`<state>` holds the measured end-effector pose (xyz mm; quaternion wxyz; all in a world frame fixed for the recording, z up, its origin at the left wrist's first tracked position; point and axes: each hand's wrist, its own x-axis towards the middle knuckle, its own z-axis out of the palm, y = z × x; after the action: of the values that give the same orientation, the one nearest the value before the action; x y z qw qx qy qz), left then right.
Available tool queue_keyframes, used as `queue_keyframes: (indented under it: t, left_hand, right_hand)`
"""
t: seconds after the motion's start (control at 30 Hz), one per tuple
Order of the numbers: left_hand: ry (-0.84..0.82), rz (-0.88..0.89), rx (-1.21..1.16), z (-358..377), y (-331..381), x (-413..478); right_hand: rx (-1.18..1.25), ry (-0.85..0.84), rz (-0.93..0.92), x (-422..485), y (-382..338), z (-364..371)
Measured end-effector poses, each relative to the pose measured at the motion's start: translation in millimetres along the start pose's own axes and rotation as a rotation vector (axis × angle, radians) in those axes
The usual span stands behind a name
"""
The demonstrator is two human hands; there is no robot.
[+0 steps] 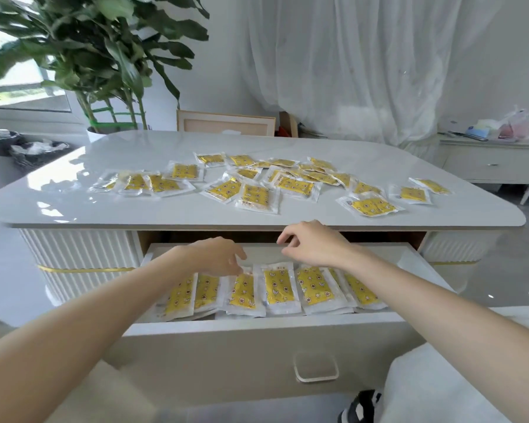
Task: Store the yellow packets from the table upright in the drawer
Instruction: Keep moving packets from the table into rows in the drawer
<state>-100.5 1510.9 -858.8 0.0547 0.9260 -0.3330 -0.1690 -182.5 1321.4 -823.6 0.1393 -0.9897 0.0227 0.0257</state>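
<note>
Several yellow packets (pixel 277 290) in clear wrappers stand in a row inside the pulled-out white drawer (pixel 257 328). Many more yellow packets (pixel 293 186) lie scattered flat on the glossy white table (pixel 74 203). My left hand (pixel 217 254) reaches over the row, and its fingertips touch the top edge of one standing packet (pixel 242 291). My right hand (pixel 312 242) hovers above the back of the drawer with fingers loosely curled and nothing in them.
The drawer front carries a metal handle (pixel 316 369). A potted plant (pixel 104 71) and a framed panel (pixel 226 123) stand behind the table. A white sideboard (pixel 489 160) with bags sits at the right. A shoe (pixel 361 406) shows at the bottom.
</note>
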Motion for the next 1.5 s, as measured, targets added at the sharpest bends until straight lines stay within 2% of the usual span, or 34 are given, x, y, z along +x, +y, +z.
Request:
queue_keyframes:
  t: [0.23,0.37,0.43,0.6,0.77,0.83,0.97,1.07,1.17,1.27,1.37,1.5]
  left_hand:
    - [0.321,0.022,-0.110,-54,-13,-32]
    - [0.454,-0.028,-0.113,-75,-38,-29]
    - [0.502,-0.082,-0.093,-79,-57,-21]
    - [0.454,-0.337,0.023,-78,-107,10]
    - [0.404,-0.610,-0.113,-78,-140,26]
    - [0.385,-0.661,-0.160,-76,-143,30]
    - [0.430,-0.640,-0.148,-76,-139,33]
    - [0.412,-0.535,-0.118,-82,-128,23]
    - [0.351,-0.432,-0.180,-89,-123,13]
    - [0.303,-0.360,-0.235,-93,-115,8]
    - [0.384,-0.324,-0.428,-93,-113,6]
    - [0.408,-0.309,-0.537,-90,-113,7]
  right_hand:
    - [0.061,0.243,-0.049,18,-3,-10]
    - [0.029,0.254,-0.103,46,-7,-4]
    - [0.048,0.184,-0.106,62,-14,-3]
    - [0.002,0.079,-0.117,98,-33,13]
    - [0.035,0.121,-0.176,121,-39,26]
    - [0.060,0.149,-0.181,127,-38,25]
    - [0.076,0.290,-0.178,133,-40,24]
    - [0.161,0.380,-0.191,134,-42,17]
    - [0.231,0.373,-0.148,134,-39,12]
    - [0.184,0.338,0.024,135,-30,15]
    - [0.214,0.284,0.136,138,-25,13]
    - [0.348,0.280,0.138,135,-24,-1]
